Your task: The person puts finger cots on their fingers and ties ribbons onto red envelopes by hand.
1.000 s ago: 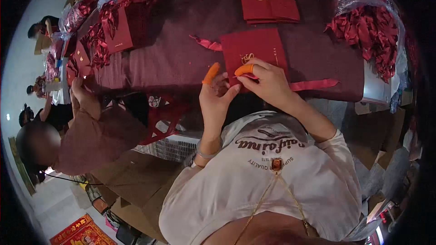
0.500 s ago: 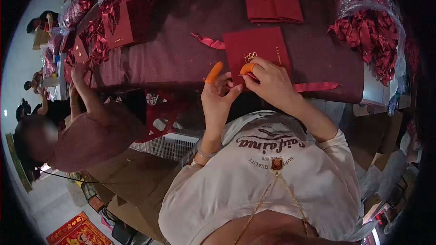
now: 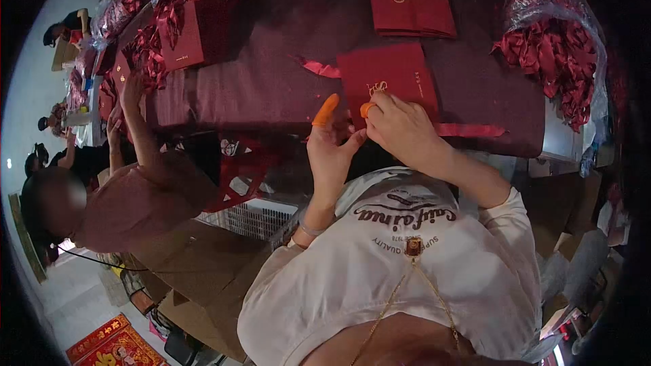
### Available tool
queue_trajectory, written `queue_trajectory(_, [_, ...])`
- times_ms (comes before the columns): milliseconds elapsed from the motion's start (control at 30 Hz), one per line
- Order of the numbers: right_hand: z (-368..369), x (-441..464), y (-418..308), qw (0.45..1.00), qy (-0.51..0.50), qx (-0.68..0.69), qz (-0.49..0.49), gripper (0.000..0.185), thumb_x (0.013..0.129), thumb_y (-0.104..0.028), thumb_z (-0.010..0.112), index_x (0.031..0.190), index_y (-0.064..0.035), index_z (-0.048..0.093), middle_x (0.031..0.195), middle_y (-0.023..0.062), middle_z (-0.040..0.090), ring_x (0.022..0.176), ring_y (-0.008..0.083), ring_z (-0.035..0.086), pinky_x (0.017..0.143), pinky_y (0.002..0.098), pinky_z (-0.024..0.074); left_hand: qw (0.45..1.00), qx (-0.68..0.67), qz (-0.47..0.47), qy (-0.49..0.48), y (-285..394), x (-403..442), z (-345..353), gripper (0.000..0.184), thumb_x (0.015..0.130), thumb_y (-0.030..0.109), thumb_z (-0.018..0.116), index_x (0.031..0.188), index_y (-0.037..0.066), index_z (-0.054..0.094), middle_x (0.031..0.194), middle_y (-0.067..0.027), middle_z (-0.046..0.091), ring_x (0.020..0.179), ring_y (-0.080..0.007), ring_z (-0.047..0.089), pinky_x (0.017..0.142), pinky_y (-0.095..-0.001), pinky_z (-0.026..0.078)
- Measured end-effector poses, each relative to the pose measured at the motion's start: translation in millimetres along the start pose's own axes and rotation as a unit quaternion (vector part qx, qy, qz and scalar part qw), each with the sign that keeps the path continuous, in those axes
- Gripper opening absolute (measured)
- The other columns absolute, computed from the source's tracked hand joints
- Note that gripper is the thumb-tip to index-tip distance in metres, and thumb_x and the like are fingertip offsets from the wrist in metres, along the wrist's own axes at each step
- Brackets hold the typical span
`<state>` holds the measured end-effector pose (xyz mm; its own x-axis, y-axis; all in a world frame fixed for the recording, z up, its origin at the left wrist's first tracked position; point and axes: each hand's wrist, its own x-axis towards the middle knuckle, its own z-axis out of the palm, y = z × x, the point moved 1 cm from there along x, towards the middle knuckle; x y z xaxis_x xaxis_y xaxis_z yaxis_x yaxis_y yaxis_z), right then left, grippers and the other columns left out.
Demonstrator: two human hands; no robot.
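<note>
A dark red folder-like card (image 3: 390, 71) with gold print lies before me, close to the table's near edge. Red ribbon (image 3: 475, 129) sticks out on its right, and another ribbon piece (image 3: 320, 68) on its left. My left hand (image 3: 330, 146) is at the card's near left corner, its index finger in an orange finger cot pointing up and its thumb spread away. My right hand (image 3: 403, 122), also with an orange cot, covers the card's lower part with fingers pinched; what they grip is hidden. Left thumb and right fingertips nearly meet.
A stack of red cards (image 3: 412, 3) lies farther back. At the right, a plastic bag (image 3: 553, 47) spills red ribbons. On the left, a co-worker (image 3: 146, 196) reaches toward upright red cards and ribbons. A white crate (image 3: 261, 220) and cardboard (image 3: 196, 271) stand below the table.
My right fingers have drawn closer together and moved slightly left and down on the card. My left hand stays near the corner. The co-worker's hands have shifted.
</note>
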<state>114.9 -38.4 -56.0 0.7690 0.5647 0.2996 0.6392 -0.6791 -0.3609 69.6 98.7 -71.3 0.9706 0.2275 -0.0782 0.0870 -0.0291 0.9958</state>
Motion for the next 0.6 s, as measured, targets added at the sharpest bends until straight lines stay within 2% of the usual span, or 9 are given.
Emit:
queue_trajectory(100, [-3, -2, -2, 1.000, -0.018, -0.020, -0.012, 0.014, 0.072, -0.013, 0.062, 0.079, -0.0047, 0.053, 0.086, 0.0078, 0.051, 0.080, 0.0216, 0.058, 0.057, 0.0335, 0.0496, 0.998, -0.059, -0.017, -0.005, -4, -1, 1, 0.065, 0.069, -0.012, 0.067, 0.128, 0.001, 0.042, 0.100, -0.0050, 0.055, 0.078, -0.0084, 0.050, 0.072, -0.0211, 0.047])
queue_trajectory(233, [-9, -2, -4, 0.998, -0.038, -0.046, -0.034, 0.019, 0.067, -0.012, 0.061, 0.082, -0.0042, 0.054, 0.083, 0.0069, 0.049, 0.078, 0.0209, 0.057, 0.056, 0.0312, 0.0495, 0.998, -0.056, -0.013, -0.001, -3, -4, 4, 0.067, 0.069, -0.013, 0.067, 0.129, 0.001, 0.040, 0.101, -0.0055, 0.055, 0.079, -0.0087, 0.051, 0.072, -0.0217, 0.047])
queue_trajectory(333, [-16, -1, -4, 0.995, -0.034, -0.053, -0.073, 0.020, 0.066, -0.013, 0.060, 0.083, -0.0039, 0.055, 0.083, 0.0064, 0.048, 0.078, 0.0199, 0.056, 0.056, 0.0299, 0.0492, 1.000, -0.017, -0.010, -0.014, 6, -6, 7, 0.068, 0.069, -0.014, 0.066, 0.130, 0.001, 0.038, 0.102, -0.0068, 0.055, 0.080, -0.0096, 0.053, 0.072, -0.0229, 0.047])
queue_trajectory(400, [-16, -1, -5, 0.993, -0.030, -0.053, -0.101, 0.020, 0.066, -0.013, 0.060, 0.084, -0.0037, 0.055, 0.083, 0.0062, 0.048, 0.077, 0.0195, 0.056, 0.056, 0.0295, 0.0490, 0.996, 0.050, 0.070, -0.002, 14, -9, 12, 0.067, 0.071, -0.013, 0.065, 0.130, 0.000, 0.038, 0.104, -0.0081, 0.054, 0.081, -0.0103, 0.054, 0.073, -0.0237, 0.047])
queue_trajectory(467, [-15, 0, -7, 0.985, -0.038, -0.090, -0.142, 0.022, 0.066, -0.013, 0.060, 0.086, -0.0036, 0.055, 0.085, 0.0058, 0.048, 0.077, 0.0192, 0.055, 0.055, 0.0292, 0.0487, 0.998, 0.034, 0.056, -0.004, 11, -9, 11, 0.066, 0.071, -0.013, 0.064, 0.130, 0.000, 0.038, 0.104, -0.0085, 0.054, 0.082, -0.0106, 0.054, 0.073, -0.0236, 0.047])
queue_trajectory(567, [-13, 8, 8, 0.997, -0.046, 0.063, -0.019, 0.014, 0.078, -0.014, 0.058, 0.088, -0.0036, 0.055, 0.085, 0.0084, 0.056, 0.073, 0.0247, 0.059, 0.059, 0.0347, 0.0489, 0.999, -0.001, 0.031, -0.006, 12, -8, 8, 0.065, 0.072, -0.013, 0.064, 0.130, -0.001, 0.038, 0.104, -0.0088, 0.054, 0.082, -0.0106, 0.054, 0.074, -0.0232, 0.047])
queue_trajectory(600, [-15, 10, 13, 0.983, -0.060, 0.161, 0.058, 0.013, 0.080, -0.016, 0.060, 0.086, -0.0042, 0.056, 0.084, 0.0090, 0.059, 0.072, 0.0273, 0.060, 0.061, 0.0373, 0.0479, 1.000, -0.021, 0.020, -0.004, 13, -7, 6, 0.064, 0.072, -0.013, 0.063, 0.130, -0.001, 0.038, 0.104, -0.0087, 0.054, 0.081, -0.0102, 0.053, 0.073, -0.0229, 0.047])
